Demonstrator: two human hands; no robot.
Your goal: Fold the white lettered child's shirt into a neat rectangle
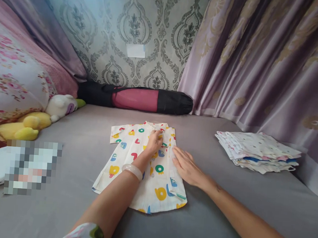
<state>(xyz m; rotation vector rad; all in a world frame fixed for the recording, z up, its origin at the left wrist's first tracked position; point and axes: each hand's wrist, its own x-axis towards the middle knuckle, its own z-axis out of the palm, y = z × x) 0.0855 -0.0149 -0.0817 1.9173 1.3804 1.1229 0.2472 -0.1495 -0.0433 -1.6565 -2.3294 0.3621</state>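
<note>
A small white short-sleeved shirt (pixel 136 175) with colourful letter prints lies on the grey bed sheet, collar away from me. Its left sleeve is spread out, while the right side is folded inward along a straight edge. My left hand (pixel 154 139), a pale bangle on its wrist, rests just below the collar, fingers curled in against the cloth; the fingertips are partly hidden. Along the folded right edge lies my right hand (pixel 186 166), flat and palm down, fingers stretched out and touching the fabric.
To the right sits a stack of folded clothes (pixel 257 149). A black and pink rolled bag (pixel 135 98) lies against the wall. On the left are plush toys (pixel 27 126), a floral pillow (pixel 15 72), a white board-like object (pixel 0 166) and a pixelated item (pixel 35 168).
</note>
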